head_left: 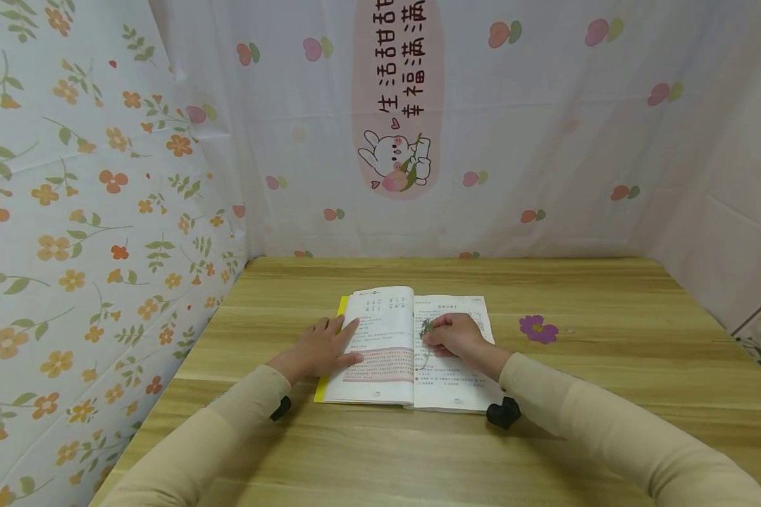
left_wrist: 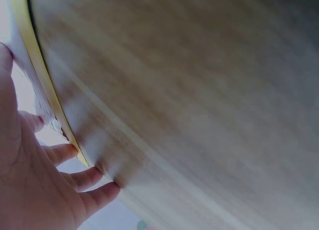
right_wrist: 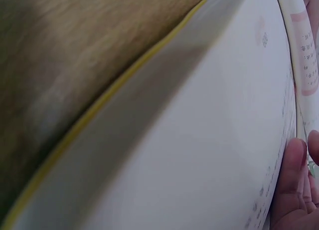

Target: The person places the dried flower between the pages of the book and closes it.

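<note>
An open book (head_left: 387, 338) with a yellow cover edge lies on the wooden table (head_left: 545, 436). My left hand (head_left: 322, 346) lies flat on its left page with straight fingers, pressing it down. My right hand (head_left: 454, 334) rests on the right page near the spine and pinches a small green sprig (head_left: 426, 328). In the left wrist view, fingers (left_wrist: 65, 152) touch the yellow cover edge (left_wrist: 45, 80). The right wrist view shows the white page (right_wrist: 199, 155), the yellow edge (right_wrist: 99, 108) and a fingertip (right_wrist: 291, 170).
A purple flower (head_left: 538, 329) lies on the table to the right of the book. Flower-printed cloth walls (head_left: 89, 211) close in the left, back and right sides. Bare wood stretches in front of and behind the book.
</note>
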`<state>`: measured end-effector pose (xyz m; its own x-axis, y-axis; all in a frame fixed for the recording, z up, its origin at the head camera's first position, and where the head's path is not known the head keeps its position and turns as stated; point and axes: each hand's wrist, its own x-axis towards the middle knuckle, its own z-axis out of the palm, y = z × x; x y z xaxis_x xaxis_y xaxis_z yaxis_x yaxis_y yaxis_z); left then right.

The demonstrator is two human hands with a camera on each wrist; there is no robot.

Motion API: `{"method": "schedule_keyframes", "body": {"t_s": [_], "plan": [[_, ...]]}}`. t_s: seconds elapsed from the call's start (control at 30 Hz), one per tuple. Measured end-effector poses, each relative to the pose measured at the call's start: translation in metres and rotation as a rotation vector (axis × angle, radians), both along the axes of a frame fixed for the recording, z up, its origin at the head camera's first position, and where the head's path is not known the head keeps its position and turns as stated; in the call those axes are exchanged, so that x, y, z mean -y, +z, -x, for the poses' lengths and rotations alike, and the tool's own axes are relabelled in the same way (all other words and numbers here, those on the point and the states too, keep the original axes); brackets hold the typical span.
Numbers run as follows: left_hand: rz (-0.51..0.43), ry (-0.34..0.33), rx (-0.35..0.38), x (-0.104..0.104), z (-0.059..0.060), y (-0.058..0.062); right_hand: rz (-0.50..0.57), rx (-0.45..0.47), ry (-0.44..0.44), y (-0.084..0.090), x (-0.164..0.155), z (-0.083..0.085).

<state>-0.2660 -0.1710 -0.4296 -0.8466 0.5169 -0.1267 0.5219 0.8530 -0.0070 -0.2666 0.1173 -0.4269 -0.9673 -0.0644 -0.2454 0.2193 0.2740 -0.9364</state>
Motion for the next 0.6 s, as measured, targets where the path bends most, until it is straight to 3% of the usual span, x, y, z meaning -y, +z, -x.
{"method": "schedule_keyframes", "body": {"t_s": [0.33, 0.6], "plan": [[0.008, 0.010, 0.011, 0.000, 0.000, 0.000, -0.244, -0.159, 0.061, 0.006, -0.009, -0.002], [0.009, 0.005, 0.016, 0.001, 0.000, 0.000, -0.377, -0.264, 0.101, 0.012, -0.028, 0.002]]}}
